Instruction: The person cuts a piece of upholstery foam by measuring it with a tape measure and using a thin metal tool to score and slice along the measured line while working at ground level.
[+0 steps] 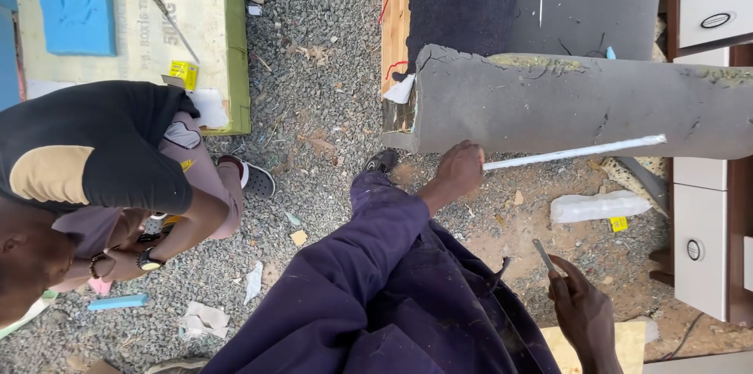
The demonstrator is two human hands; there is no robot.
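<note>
From the head camera, looking down: the left hand (461, 168) is closed in a fist around one end of a long white rod (576, 153), which is laid along the lower edge of a grey foam-covered bolster (565, 103). The right hand (582, 310), low and well apart, is pinched shut on a small thin metal blade (543, 255). Open gravel ground (329, 68) is seen left of the bolster, where another person (102, 154) is crouched beside a foam slab (157, 21)
</note>
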